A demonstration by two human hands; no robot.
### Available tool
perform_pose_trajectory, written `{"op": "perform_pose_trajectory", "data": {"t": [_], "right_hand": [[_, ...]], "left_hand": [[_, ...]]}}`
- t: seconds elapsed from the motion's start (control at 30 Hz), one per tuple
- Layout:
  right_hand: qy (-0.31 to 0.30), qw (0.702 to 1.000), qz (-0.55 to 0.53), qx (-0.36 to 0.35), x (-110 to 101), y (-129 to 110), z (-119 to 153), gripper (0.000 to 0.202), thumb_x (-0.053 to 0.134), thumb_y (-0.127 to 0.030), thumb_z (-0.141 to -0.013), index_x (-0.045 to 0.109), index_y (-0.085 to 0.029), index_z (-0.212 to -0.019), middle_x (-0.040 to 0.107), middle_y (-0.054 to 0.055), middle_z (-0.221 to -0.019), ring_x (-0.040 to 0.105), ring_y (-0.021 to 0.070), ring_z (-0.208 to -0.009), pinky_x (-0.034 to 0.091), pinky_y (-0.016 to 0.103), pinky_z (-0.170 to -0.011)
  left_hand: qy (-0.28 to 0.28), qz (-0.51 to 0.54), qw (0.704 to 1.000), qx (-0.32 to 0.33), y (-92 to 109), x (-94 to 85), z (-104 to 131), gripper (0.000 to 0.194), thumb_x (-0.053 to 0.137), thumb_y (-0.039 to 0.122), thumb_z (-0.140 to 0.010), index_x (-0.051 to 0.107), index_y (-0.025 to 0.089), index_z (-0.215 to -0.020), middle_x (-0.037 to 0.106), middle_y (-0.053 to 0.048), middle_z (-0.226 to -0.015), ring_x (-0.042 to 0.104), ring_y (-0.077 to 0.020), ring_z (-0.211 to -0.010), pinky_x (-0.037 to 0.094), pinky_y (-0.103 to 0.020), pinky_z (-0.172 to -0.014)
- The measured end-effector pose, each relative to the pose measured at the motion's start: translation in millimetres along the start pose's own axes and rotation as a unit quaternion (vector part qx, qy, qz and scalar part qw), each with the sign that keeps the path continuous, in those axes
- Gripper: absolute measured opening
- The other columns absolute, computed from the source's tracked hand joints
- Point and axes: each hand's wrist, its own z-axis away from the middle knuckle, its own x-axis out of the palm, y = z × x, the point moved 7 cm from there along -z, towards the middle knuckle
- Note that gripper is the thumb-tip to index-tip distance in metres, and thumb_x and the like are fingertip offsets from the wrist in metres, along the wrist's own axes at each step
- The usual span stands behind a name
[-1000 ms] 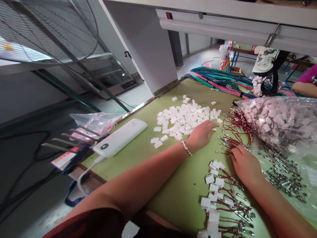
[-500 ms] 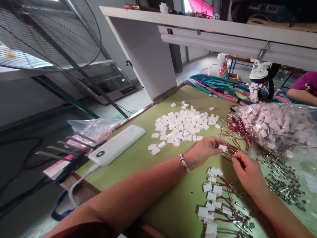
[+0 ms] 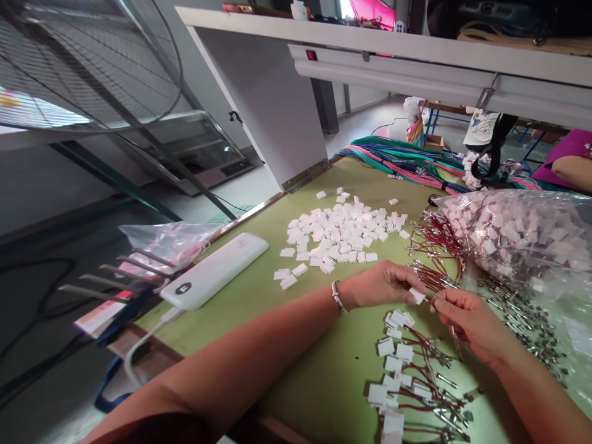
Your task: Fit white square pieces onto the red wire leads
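Observation:
Between the fingertips of my left hand [image 3: 386, 285] is a white plastic connector housing [image 3: 417, 296]. My right hand [image 3: 469, 317] pinches a short dark red wire [image 3: 431, 302] at the housing's right side; whether its end sits inside the housing I cannot tell. A metal terminal hangs below the right fingers. Beyond the hands lie dark red wires [image 3: 435, 275] with metal ends. Nearer to me is a group of white housings with red wires attached [image 3: 393, 364]. A loose pile of white housings [image 3: 342, 231] spreads beyond my left forearm.
A clear bag of white housings [image 3: 518, 234] stands at the right, with scattered metal parts [image 3: 531, 333] before it. A white power bank [image 3: 222, 271] with a cable lies at the left edge. Coloured wire bundles [image 3: 398, 160] run along the back. A person's sleeve [image 3: 567, 151] shows far right.
My right hand has drawn back from the wire bunch toward me, now with a wire in its fingers. My left hand has tilted the housing and brought it slightly nearer.

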Motion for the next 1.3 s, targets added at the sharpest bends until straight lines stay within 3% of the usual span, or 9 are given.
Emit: {"op": "perform_pose_trajectory", "data": {"t": [0.3, 0.63, 0.8, 0.87, 0.9, 0.97, 1.07, 1.17, 1.3], "right_hand": [[0.078, 0.963, 0.217, -0.139, -2.7, -21.4, 11.0, 0.036, 0.045, -0.045, -0.085, 0.058, -0.02, -0.064, 0.044, -0.003, -0.054, 0.041, 0.0126, -0.054, 0.035, 0.024, -0.051], [0.086, 0.932, 0.305, -0.177, -1.8, -0.3, 1.7, 0.035, 0.043, -0.045, -0.086, 0.051, -0.022, -0.061, 0.048, -0.003, -0.051, 0.043, 0.0129, -0.048, 0.033, 0.024, -0.045], [0.069, 0.936, 0.297, -0.174, 5.0, -7.1, 7.8, 0.04, 0.04, -0.044, -0.091, 0.046, -0.022, -0.058, 0.046, -0.004, -0.05, 0.044, 0.0124, -0.05, 0.035, 0.024, -0.048], [0.045, 0.924, 0.329, -0.189, 13.2, -14.6, 12.8, 0.04, 0.042, -0.04, -0.091, 0.047, -0.021, -0.057, 0.049, -0.003, -0.053, 0.048, 0.0127, -0.053, 0.038, 0.024, -0.051], [0.029, 0.915, 0.35, -0.198, 17.6, -17.8, 14.8, 0.039, 0.044, -0.037, -0.091, 0.05, -0.021, -0.056, 0.052, -0.001, -0.057, 0.05, 0.013, -0.056, 0.039, 0.025, -0.054], [0.013, 0.9, 0.38, -0.213, 21.8, -22.3, 16.0, 0.035, 0.047, -0.034, -0.09, 0.057, -0.02, -0.059, 0.057, 0.001, -0.066, 0.054, 0.0139, -0.062, 0.043, 0.027, -0.059], [0.077, 0.879, 0.408, -0.234, 11.9, -26.7, 9.0, 0.025, 0.047, -0.029, -0.091, 0.065, -0.021, -0.075, 0.062, 0.004, -0.079, 0.059, 0.0157, -0.071, 0.046, 0.031, -0.069], [0.159, 0.826, 0.487, -0.235, 4.8, -23.8, -3.5, 0.02, 0.046, -0.027, -0.092, 0.065, -0.02, -0.093, 0.063, 0.006, -0.094, 0.062, 0.0182, -0.079, 0.046, 0.032, -0.072], [0.169, 0.747, 0.612, -0.199, 19.0, -11.7, -16.2, 0.018, 0.045, -0.024, -0.093, 0.063, -0.02, -0.093, 0.062, 0.006, -0.095, 0.061, 0.0179, -0.074, 0.041, 0.029, -0.06]], "left_hand": [[0.068, -0.03, 0.993, -0.087, -12.5, 4.2, 1.4, 0.021, 0.07, 0.025, -0.07, 0.074, 0.021, -0.09, 0.064, 0.003, -0.065, 0.052, -0.009, -0.059, 0.044, -0.023, -0.058], [0.042, -0.071, 0.991, -0.109, -21.0, 18.1, 4.3, 0.016, 0.07, 0.019, -0.071, 0.07, 0.017, -0.087, 0.058, 0.003, -0.062, 0.052, -0.0083, -0.058, 0.043, -0.021, -0.055], [-0.009, -0.163, 0.987, -0.012, 4.1, 12.2, 1.7, 0.024, 0.072, 0.027, -0.074, 0.067, 0.016, -0.096, 0.064, -0.002, -0.084, 0.056, -0.0111, -0.07, 0.046, -0.022, -0.063], [0.011, -0.25, 0.968, 0.016, 14.1, -8.1, 3.2, 0.047, 0.077, 0.037, -0.07, 0.062, 0.018, -0.111, 0.065, -0.007, -0.099, 0.058, -0.0156, -0.082, 0.048, -0.026, -0.073], [0.072, -0.314, 0.947, 0.004, 15.9, -26.8, 5.2, 0.047, 0.073, 0.04, -0.074, 0.061, 0.017, -0.113, 0.064, -0.008, -0.101, 0.058, -0.0176, -0.085, 0.048, -0.029, -0.075], [0.188, -0.461, 0.866, -0.051, 14.4, -62.0, 12.8, 0.031, 0.062, 0.041, -0.083, 0.064, 0.015, -0.1, 0.063, -0.01, -0.093, 0.057, -0.022, -0.088, 0.047, -0.035, -0.079], [0.188, -0.575, 0.785, -0.131, -2.4, -80.4, 18.6, 0.015, 0.061, 0.027, -0.083, 0.065, 0.013, -0.087, 0.061, -0.01, -0.088, 0.057, -0.0233, -0.088, 0.046, -0.035, -0.077], [0.164, -0.589, 0.776, -0.158, -14.0, -77.3, 19.0, 0.011, 0.057, 0.016, -0.081, 0.065, 0.012, -0.088, 0.06, -0.011, -0.091, 0.057, -0.022, -0.084, 0.047, -0.032, -0.072], [0.163, -0.557, 0.802, -0.143, -13.8, -64.6, 15.1, 0.012, 0.06, 0.019, -0.081, 0.064, 0.012, -0.09, 0.059, -0.012, -0.095, 0.057, -0.0219, -0.084, 0.046, -0.032, -0.072]]}}
